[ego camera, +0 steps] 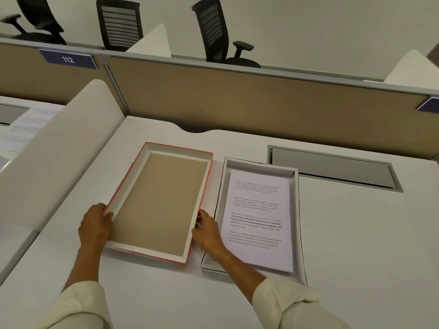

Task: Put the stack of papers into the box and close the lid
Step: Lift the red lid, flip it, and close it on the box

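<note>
Matt cardboard lid [156, 205], rough brown inside; smooth white papers [257, 219]

papers [259, 217] in box [297, 210], lid [159, 203] just left, both on desk [356, 233]

Your work surface is a white desk [332, 245], with a grey recessed panel [332, 169] set into it at the far right. Two items lie directly on it: the red-edged lid [161, 200], resting inside-up at centre, and just beside it on your right the white box [297, 210], open, with the stack of papers [259, 219] inside.
</note>
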